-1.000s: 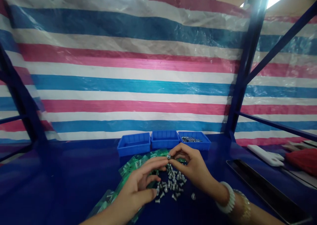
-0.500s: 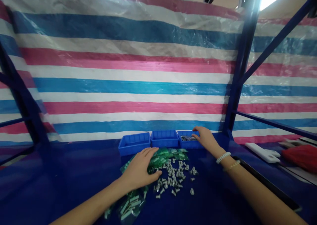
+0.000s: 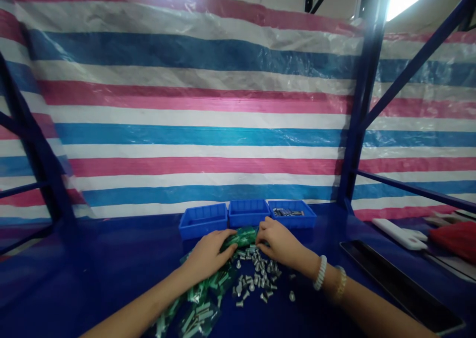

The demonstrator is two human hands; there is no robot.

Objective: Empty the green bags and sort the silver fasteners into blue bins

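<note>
A pile of green clear plastic bags (image 3: 243, 236), with pale small pieces inside, lies in front of the blue bins. My left hand (image 3: 210, 253) is on the pile's left side, fingers over the bags and thumb curled toward them, closed around part of them. At the pile's right end my right hand (image 3: 278, 241) has its fingers bent and pinched at the bags' edge; its fingertips are partly hidden. Loose silver screws (image 3: 260, 276) are spread on the table just below both hands. Nearer to me, another clear bag (image 3: 201, 318) holds pale strips.
Three blue bins stand at the back: a left bin (image 3: 203, 219), a middle bin (image 3: 248, 213) and a right bin (image 3: 305, 221) with small metal parts. A black flat device (image 3: 401, 283), a white object (image 3: 397, 234) and red cloth (image 3: 453, 241) lie on the right.
My right hand has moved from the right bin left and toward me, to the green bags. My left hand stays at the pile, its thumb now closer to its fingers.
</note>
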